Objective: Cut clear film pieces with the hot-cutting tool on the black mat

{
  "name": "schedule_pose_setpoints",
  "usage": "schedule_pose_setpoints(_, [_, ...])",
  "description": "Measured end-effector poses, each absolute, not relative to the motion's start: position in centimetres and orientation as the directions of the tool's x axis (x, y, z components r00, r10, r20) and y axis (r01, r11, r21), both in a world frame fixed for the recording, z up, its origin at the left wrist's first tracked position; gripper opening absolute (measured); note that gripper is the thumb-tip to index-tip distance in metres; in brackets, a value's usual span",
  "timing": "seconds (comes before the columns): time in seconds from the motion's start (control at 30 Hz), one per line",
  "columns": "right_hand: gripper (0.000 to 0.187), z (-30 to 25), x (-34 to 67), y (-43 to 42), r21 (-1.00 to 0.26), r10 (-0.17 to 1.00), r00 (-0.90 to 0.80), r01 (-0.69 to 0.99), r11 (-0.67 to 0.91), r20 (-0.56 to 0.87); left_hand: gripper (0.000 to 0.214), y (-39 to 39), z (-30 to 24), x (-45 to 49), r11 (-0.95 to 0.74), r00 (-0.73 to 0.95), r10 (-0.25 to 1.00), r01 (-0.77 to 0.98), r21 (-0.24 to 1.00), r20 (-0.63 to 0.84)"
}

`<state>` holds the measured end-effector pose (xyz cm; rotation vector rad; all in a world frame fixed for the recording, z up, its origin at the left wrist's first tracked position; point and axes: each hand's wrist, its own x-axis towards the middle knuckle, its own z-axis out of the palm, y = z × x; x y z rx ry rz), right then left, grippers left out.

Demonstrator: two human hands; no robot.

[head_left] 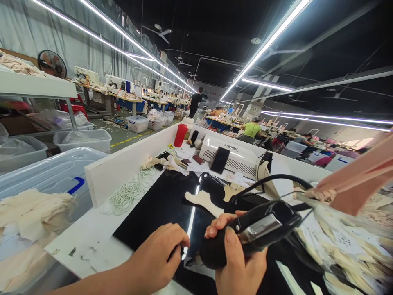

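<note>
Head view showed me the right hand [241,268] clasping the black corded tool [260,229] toward the near edge of the bench [95,246]; whether the curled left hand [162,254] held anything, I couldn't tell. I judged the tool rigid, smooth, fairly heavy, best held mid-body.

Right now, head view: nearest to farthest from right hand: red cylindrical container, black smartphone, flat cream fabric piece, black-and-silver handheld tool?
1. Black-and-silver handheld tool: in the right hand.
2. Flat cream fabric piece: just beyond, left.
3. Black smartphone: farther ahead, left.
4. Red cylindrical container: farthest, further left.
</note>
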<state>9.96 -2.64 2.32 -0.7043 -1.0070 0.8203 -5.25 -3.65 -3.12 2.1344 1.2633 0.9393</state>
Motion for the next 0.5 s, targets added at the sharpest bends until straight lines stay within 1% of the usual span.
schedule_pose_setpoints(0.1, [0.027,2.6,10.3,-2.5,-0.828,0.858,0.289,-0.259,0.498,0.425,0.036,-3.6,-3.2,-5.4,-0.519,0.384,0.854,0.574,0.634,0.351])
schedule_pose_setpoints(0.17, [0.028,2.8,11.1,-2.2,-0.823,0.846,0.281,-0.233,0.519,0.453,0.041,-3.7,-3.2,-5.6,-0.568,0.441,0.821,0.582,0.582,0.361])
schedule_pose_setpoints(0.23, [0.031,3.3,12.3,-1.9,-0.811,0.823,0.312,-0.21,0.546,0.474,0.044,-4.0,-3.0,-5.8,-0.612,0.5,0.788,0.574,0.544,0.36])
schedule_pose_setpoints(0.37, [0.039,4.3,14.4,-1.7,-0.809,0.794,0.415,-0.195,0.554,0.444,0.041,-4.3,-2.1,-6.1,-0.681,0.608,0.723,0.547,0.487,0.328])
schedule_pose_setpoints(0.43, [0.041,4.5,15.0,-1.8,-0.821,0.791,0.454,-0.196,0.537,0.409,0.038,-3.8,-1.4,-6.0,-0.706,0.65,0.695,0.537,0.462,0.308])
schedule_pose_setpoints(0.5, [0.041,4.5,15.3,-1.8,-0.824,0.783,0.479,-0.19,0.534,0.397,0.033,-2.9,-0.6,-5.7,-0.725,0.683,0.669,0.51,0.463,0.294])
